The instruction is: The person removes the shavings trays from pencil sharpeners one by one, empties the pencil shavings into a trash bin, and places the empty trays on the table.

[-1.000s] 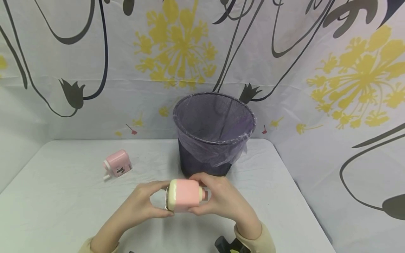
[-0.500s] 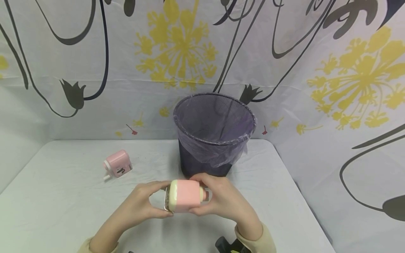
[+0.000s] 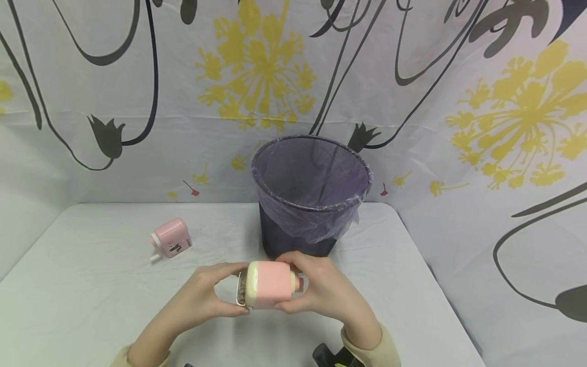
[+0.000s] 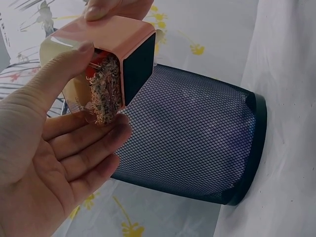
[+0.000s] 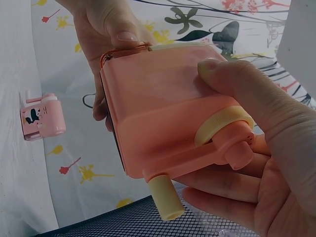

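Note:
Both hands hold a pink and cream crank pencil sharpener (image 3: 272, 285) above the table, in front of the bin. My right hand (image 3: 323, 288) grips its body from the crank side, thumb on one face. The crank (image 5: 197, 158), with its cream knob, shows in the right wrist view. At the other end my left hand (image 3: 206, 293) pinches the clear shavings drawer (image 4: 81, 101) between thumb and fingers. Partly out of the body, the drawer shows a wad of pencil shavings (image 4: 105, 91). A second, pale pink crank sharpener (image 3: 171, 238) lies on the table at the left.
A dark mesh bin (image 3: 293, 232) lined with a translucent bag stands at the back, just beyond the hands. The white table (image 3: 91, 306) meets a flower-patterned cloth (image 3: 183, 102) behind it. Some black object (image 3: 337, 357) shows at the bottom edge beside the right sleeve.
The shavings drawer has slid a little further left out of the sharpener with my left hand, and more shavings show. My right hand and the sharpener's body have barely moved.

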The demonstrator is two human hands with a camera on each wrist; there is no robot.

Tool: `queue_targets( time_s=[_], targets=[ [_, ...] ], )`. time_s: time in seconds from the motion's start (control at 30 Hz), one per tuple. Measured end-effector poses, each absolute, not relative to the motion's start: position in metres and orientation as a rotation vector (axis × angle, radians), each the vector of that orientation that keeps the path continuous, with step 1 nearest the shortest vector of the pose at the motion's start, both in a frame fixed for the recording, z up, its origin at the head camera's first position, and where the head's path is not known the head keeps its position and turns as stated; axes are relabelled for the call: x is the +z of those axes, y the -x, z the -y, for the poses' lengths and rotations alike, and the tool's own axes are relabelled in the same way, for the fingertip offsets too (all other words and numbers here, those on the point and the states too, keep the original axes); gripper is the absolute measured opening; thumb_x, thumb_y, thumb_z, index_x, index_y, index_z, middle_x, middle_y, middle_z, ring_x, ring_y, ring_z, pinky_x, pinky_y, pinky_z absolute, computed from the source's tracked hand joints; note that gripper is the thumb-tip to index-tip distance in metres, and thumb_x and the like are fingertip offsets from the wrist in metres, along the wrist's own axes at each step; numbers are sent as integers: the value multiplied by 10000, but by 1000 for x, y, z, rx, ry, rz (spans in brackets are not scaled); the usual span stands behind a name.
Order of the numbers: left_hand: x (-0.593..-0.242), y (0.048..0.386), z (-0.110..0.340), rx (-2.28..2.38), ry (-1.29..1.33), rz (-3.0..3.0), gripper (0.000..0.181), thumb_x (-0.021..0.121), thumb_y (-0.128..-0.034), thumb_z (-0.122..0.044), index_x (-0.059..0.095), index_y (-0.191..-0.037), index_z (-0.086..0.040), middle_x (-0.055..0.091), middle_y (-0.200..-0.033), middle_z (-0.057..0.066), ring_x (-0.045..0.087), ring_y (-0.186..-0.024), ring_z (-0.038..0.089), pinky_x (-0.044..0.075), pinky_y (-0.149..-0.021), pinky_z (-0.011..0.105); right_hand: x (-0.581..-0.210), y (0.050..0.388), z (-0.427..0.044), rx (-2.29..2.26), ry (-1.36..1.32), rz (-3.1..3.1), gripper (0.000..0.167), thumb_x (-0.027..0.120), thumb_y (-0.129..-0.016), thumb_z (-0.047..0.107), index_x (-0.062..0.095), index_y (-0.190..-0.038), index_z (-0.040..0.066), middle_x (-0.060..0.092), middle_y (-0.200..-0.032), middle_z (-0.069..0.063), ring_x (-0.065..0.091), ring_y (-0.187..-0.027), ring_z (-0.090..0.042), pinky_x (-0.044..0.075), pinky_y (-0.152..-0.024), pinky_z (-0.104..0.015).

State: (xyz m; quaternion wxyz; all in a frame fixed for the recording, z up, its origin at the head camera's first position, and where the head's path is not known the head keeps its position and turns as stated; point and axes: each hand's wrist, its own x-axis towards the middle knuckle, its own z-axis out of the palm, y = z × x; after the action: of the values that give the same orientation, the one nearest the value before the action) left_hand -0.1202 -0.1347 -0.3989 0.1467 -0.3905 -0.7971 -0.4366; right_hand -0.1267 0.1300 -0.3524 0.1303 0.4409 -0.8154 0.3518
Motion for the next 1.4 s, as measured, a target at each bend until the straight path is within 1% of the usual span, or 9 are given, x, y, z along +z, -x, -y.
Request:
queue_targets(
  time_s=[0.27,0.37,0.57,0.73,0.83,0.97,1.17,1.4],
  targets=[
    [-398,121,136,-1252,1145,2267,691,909,-603,-195,627,-1209,-20,679,-1111,50,651,-957,191,533,-822,341,-353,127,-130,1016,-1259,2390,572,885,-611,252,610,-1097,128,637,-953,101,568,-821,1,481,-732,-153],
    [-398,121,136,-1248,1147,2263,690,909,-601,-194,628,-1207,-19,680,-1108,51,652,-955,193,532,-821,334,-353,127,-131,1020,-1266,2383,580,890,-608,249,609,-1100,124,640,-952,94,574,-818,-9,485,-729,-160],
    [-399,121,139,-1219,1129,2287,674,907,-612,-214,636,-1200,-28,679,-1118,47,652,-981,193,525,-842,317,-353,127,-133,1018,-1267,2390,587,889,-612,251,607,-1112,127,643,-960,89,573,-817,-17,509,-717,-211],
    [-398,123,145,-1183,1081,2309,669,904,-614,-219,640,-1200,-37,680,-1126,45,646,-1009,194,492,-890,260,-352,128,-139,1025,-1233,2393,583,888,-606,216,605,-1110,131,639,-949,96,568,-798,-23,497,-707,-195],
    [-398,125,148,-1189,1072,2307,674,902,-609,-196,636,-1208,-38,678,-1132,46,645,-1013,202,464,-919,227,-350,129,-142,1035,-1215,2393,586,890,-599,190,606,-1109,129,636,-940,97,562,-783,-29,507,-686,-226],
    [-396,126,150,-1196,1076,2306,678,899,-612,-184,630,-1219,-45,673,-1143,43,641,-1022,206,441,-940,205,-349,130,-144,1031,-1206,2400,592,892,-599,204,605,-1112,134,628,-932,103,547,-773,-30,512,-665,-257],
    [-395,126,152,-1203,1083,2298,682,896,-611,-171,624,-1222,-41,680,-1124,51,640,-1019,205,420,-949,178,-349,131,-145,1033,-1213,2387,585,886,-610,196,604,-1118,125,631,-932,88,545,-764,-37,487,-676,-199],
    [-394,127,154,-1207,1082,2292,680,894,-615,-160,620,-1224,-35,687,-1103,43,642,-1011,207,408,-951,161,-350,132,-148,1023,-1205,2394,576,877,-622,189,597,-1121,118,633,-935,73,552,-761,-45,491,-670,-203]
  ],
)
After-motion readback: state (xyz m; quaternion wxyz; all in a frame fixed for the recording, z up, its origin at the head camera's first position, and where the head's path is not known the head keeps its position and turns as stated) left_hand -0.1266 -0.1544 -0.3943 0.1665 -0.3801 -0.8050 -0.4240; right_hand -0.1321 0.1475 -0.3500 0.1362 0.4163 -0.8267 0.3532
